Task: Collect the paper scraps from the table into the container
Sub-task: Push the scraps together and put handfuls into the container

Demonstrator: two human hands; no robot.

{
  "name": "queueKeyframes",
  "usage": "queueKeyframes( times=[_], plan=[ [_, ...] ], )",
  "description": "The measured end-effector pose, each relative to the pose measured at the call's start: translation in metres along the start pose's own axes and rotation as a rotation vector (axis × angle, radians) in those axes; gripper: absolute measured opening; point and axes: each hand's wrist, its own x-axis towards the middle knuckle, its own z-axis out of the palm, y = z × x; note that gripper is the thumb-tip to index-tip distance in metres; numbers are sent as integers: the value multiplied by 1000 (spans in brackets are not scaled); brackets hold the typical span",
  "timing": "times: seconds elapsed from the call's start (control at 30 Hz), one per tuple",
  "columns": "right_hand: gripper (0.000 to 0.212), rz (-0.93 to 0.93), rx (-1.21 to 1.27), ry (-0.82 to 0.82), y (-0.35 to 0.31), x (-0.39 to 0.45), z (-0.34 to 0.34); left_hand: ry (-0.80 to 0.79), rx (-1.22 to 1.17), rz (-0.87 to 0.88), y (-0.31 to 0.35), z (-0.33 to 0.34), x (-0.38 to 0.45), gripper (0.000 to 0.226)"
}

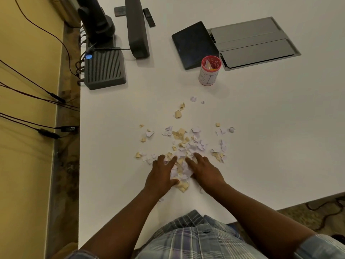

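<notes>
Several torn white and tan paper scraps [186, 141] lie scattered over the white table [270, 137] in front of me. My left hand [161, 173] and my right hand [204, 170] rest flat on the table, fingers straight, on either side of a small heap of scraps [181, 172] between them. The container, a small round tub with a red rim [210, 71] and a white label, stands upright farther back to the right, with a few scraps inside it.
A black tablet [193, 44] and a grey recessed panel [255, 43] lie behind the tub. A dark ribbed box [104, 69], a tall dark device [137, 28] and a camera stand sit at the back left. Cables hang off the table's left edge.
</notes>
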Motion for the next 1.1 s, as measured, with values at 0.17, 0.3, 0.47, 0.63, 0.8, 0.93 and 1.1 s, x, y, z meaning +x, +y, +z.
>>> queueKeyframes(
  times=[0.17, 0.3, 0.47, 0.63, 0.8, 0.93, 1.1],
  plan=[
    [43, -104, -34, 86, 1, 7, 1, 99, -68, 84, 4, 2, 10, 50],
    [26, -131, 4, 144, 7, 17, 0, 181, -95, 122, -2, -1, 19, 28],
    [20, -71, 184, 181, 13, 31, -13, 216, -223, 118, -7, -20, 35, 25],
    [17, 168, 457, 208, 22, 43, -51, 354, -451, 47, -6, -51, 55, 14],
    [8, 280, 582, 160, 43, 51, -96, 374, -529, 30, -4, -73, 81, 12],
    [7, 272, 606, 173, 56, 63, -137, 334, -537, -1, 0, -82, 101, 13],
    [12, 260, 671, 298, 77, 97, -189, 299, -488, 9, 7, -88, 118, 15]
  ],
)
